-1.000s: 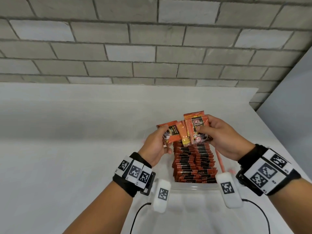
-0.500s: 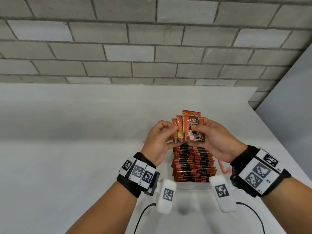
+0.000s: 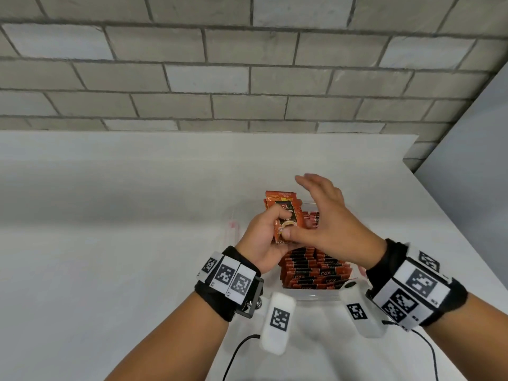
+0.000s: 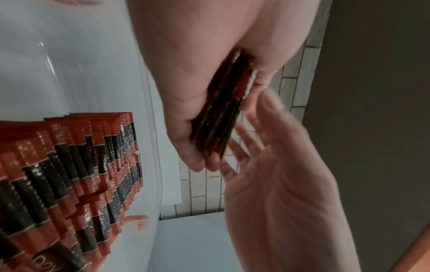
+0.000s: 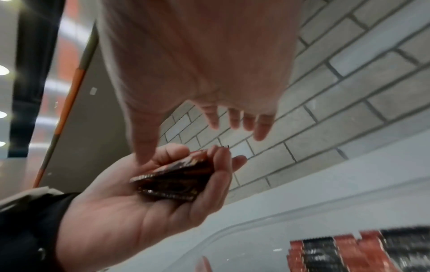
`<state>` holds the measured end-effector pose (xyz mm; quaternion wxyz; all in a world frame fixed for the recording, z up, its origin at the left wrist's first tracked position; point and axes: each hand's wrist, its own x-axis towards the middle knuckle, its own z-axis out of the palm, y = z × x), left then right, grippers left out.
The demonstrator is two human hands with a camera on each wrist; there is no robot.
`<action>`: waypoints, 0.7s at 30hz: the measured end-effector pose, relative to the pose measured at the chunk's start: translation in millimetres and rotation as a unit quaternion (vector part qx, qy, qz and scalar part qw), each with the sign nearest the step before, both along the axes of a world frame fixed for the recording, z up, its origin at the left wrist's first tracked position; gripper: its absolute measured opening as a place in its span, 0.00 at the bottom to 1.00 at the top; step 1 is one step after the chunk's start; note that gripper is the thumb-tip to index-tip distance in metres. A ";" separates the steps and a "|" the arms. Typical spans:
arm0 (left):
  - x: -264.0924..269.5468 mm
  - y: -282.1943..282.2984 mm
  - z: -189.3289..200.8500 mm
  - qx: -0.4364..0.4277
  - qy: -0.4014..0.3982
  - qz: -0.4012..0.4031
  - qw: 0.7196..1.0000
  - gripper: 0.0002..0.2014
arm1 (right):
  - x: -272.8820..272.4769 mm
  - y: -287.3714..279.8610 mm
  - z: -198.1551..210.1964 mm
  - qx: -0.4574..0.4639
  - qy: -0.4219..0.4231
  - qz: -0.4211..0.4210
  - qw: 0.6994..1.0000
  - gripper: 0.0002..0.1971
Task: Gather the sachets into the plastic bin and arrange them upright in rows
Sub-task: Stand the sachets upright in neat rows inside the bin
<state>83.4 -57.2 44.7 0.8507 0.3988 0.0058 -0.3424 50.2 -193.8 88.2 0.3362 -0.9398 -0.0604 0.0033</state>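
Left hand clamps a small stack of sachets above the bin; right hand hovers beside it, fingers spread, holding nothing. Below, rows stand packed at the bin's right. Loosen that pinch and the stack could fan out, toppling the rows.

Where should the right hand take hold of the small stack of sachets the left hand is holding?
Probably by the free top edge of the sachet stack, coming from above: the left hand grips the lower half, the tops stand clear above its fingers, and the open right hand is beside them.
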 end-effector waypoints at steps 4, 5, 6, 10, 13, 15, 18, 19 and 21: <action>-0.8 -0.6 4.5 0.004 0.004 -0.020 1.000 0.13 | -2.7 1.2 0.8 -0.082 -0.017 0.134 0.987 0.60; -1.1 -0.9 5.9 0.002 0.000 -0.026 1.000 0.11 | -1.4 1.6 -1.1 -0.097 -0.025 0.136 0.986 0.59; -1.4 -1.1 7.2 0.001 -0.005 -0.031 1.000 0.10 | -0.3 1.9 -2.3 -0.096 -0.031 0.129 0.987 0.58; -0.9 0.7 6.7 -0.012 -0.012 -0.036 0.999 0.12 | 0.8 1.5 -1.1 -0.079 -0.028 0.117 0.990 0.55; -2.8 1.9 7.9 -0.019 -0.024 -0.033 0.999 0.09 | 1.7 1.5 -1.2 -0.101 -0.026 0.120 0.987 0.55; -4.2 1.3 7.9 -0.004 -0.032 -0.019 0.999 0.07 | 4.3 0.6 -3.6 -0.126 -0.033 0.121 0.984 0.55; -3.2 -0.7 3.8 0.041 -0.061 0.011 0.997 0.07 | 5.5 -0.1 -8.2 -0.134 -0.015 0.117 0.984 0.55; -3.0 -1.0 2.2 0.050 -0.070 0.016 0.996 0.06 | 4.8 -0.7 -7.9 -0.111 0.005 0.112 0.988 0.55; -3.1 0.3 0.7 0.061 -0.082 0.016 0.995 0.05 | 2.9 -3.5 -2.6 -0.042 0.046 0.094 0.994 0.51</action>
